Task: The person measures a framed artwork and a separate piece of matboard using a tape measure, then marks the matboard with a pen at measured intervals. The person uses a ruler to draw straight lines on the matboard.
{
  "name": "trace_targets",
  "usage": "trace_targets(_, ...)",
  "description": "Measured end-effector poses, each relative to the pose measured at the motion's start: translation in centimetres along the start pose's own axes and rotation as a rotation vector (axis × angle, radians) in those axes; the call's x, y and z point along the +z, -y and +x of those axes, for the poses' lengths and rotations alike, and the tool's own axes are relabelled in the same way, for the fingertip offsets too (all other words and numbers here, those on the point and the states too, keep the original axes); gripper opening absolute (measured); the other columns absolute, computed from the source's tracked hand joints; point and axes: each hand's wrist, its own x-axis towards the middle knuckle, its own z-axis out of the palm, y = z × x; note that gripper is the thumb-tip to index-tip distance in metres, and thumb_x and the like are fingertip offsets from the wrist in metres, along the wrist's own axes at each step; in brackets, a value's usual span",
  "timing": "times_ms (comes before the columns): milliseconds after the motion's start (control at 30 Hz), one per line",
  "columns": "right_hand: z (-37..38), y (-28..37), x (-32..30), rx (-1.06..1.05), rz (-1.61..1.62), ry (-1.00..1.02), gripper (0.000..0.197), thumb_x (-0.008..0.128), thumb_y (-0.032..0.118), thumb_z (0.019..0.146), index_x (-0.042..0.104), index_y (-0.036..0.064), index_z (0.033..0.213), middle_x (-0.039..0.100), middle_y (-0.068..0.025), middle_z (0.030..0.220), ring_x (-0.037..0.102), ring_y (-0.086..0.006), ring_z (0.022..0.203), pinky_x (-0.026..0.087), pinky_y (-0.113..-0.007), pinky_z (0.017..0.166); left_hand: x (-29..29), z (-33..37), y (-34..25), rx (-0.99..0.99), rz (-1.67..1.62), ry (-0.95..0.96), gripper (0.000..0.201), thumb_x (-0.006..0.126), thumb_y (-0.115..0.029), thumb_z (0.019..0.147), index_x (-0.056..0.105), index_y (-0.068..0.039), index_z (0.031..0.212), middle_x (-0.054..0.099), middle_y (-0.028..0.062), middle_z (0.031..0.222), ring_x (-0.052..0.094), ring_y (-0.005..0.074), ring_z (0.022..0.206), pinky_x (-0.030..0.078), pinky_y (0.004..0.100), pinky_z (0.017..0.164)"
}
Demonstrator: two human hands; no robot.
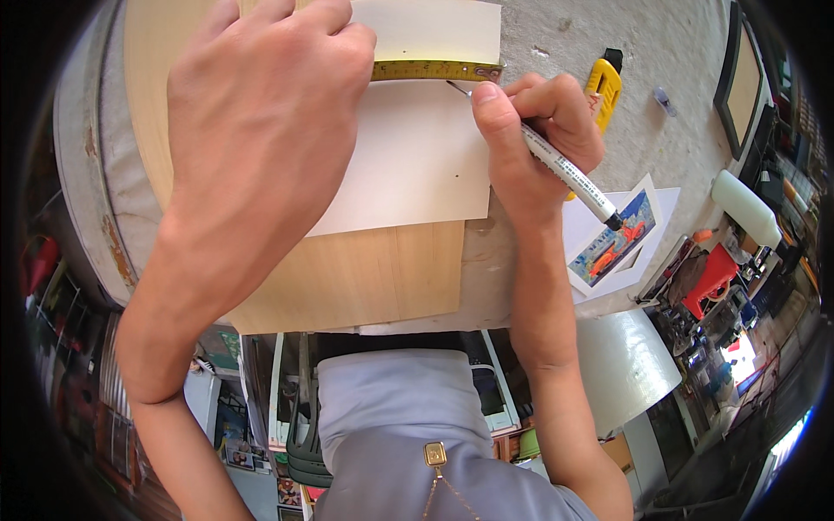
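My left hand point(269, 113) is closed over a yellow tape measure point(426, 69); its case is hidden under the hand. The blade runs rightward across a white sheet point(400, 165), and its metal end hook lies at the sheet's right edge. In my right hand point(539, 130) is a white marker pen point(569, 176), gripped between thumb and fingers. The pen's thin dark tip points at the sheet just below the blade; I cannot tell if it touches. Small dark dots show on the sheet, one above the blade and one lower right. Under the sheet lies a pale wooden board point(365, 278).
Beyond my right hand lies a yellow utility knife point(605, 82) on the grey table, with a small clear object point(665, 102) beside it. A colourful picture print point(608, 247) rests on white paper. A dark frame point(738, 78) stands far right, near a cluttered area.
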Motion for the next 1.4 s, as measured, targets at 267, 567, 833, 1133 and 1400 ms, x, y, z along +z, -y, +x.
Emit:
trace_targets(267,-0.1,-0.4,0.0,-0.028,-0.006,0.008,0.034,0.071,-0.007,0.084,0.042,0.0062,0.072,0.049,-0.0003,0.058,0.038,-0.0041,0.051,0.030,-0.021,0.048,0.2,0.0,0.1,0.027,-0.007,-0.018,0.007,0.068,-0.003,0.081,0.065,-0.005,0.087,0.070,-0.0008,0.105,0.064,0.0210,0.088,0.048,0.0348,0.078)
trace_targets(567,0.2,-0.4,0.1,0.002,0.002,-0.048,0.031,0.074,0.003,0.079,0.047,0.0072,0.066,0.049,-0.0011,0.050,0.045,-0.0080,0.042,0.037,-0.025,0.041,0.3,-0.1,0.3,0.042,0.009,-0.021,0.007,0.068,-0.004,0.082,0.066,-0.005,0.088,0.070,-0.0006,0.105,0.064,0.0204,0.088,0.048,0.0349,0.078)
trace_targets(833,0.2,-0.3,0.1,-0.008,0.004,-0.049,0.030,0.074,0.002,0.079,0.047,0.0069,0.066,0.049,-0.0012,0.050,0.045,-0.0077,0.042,0.037,-0.025,0.042,0.3,-0.1,0.3,0.042,0.004,-0.013,0.007,0.069,-0.005,0.082,0.065,-0.005,0.088,0.070,-0.0011,0.105,0.064,0.0198,0.088,0.048,0.0345,0.078)
trace_targets(1133,-0.6,-0.6,-0.1,-0.018,0.118,-0.171,0.021,0.063,0.015,0.098,0.053,0.0048,0.083,0.055,-0.0031,0.060,0.049,-0.0068,0.050,0.034,-0.020,0.045,0.3,-0.3,0.3,0.049,0.034,-0.012,0.006,0.068,-0.005,0.084,0.066,-0.005,0.089,0.071,0.0001,0.106,0.065,0.0198,0.089,0.048,0.0335,0.079)
trace_targets(1400,0.3,-1.0,0.4,-0.049,-0.055,-0.180,0.023,0.071,-0.004,0.088,0.059,0.0089,0.102,0.072,-0.0094,0.094,0.052,-0.0009,0.066,0.041,-0.016,0.056,0.3,-0.6,-0.4,-0.064,-0.085,-0.022,0.005,0.066,-0.005,0.085,0.066,-0.003,0.090,0.070,0.0021,0.106,0.067,0.0264,0.083,0.052,0.0356,0.074)
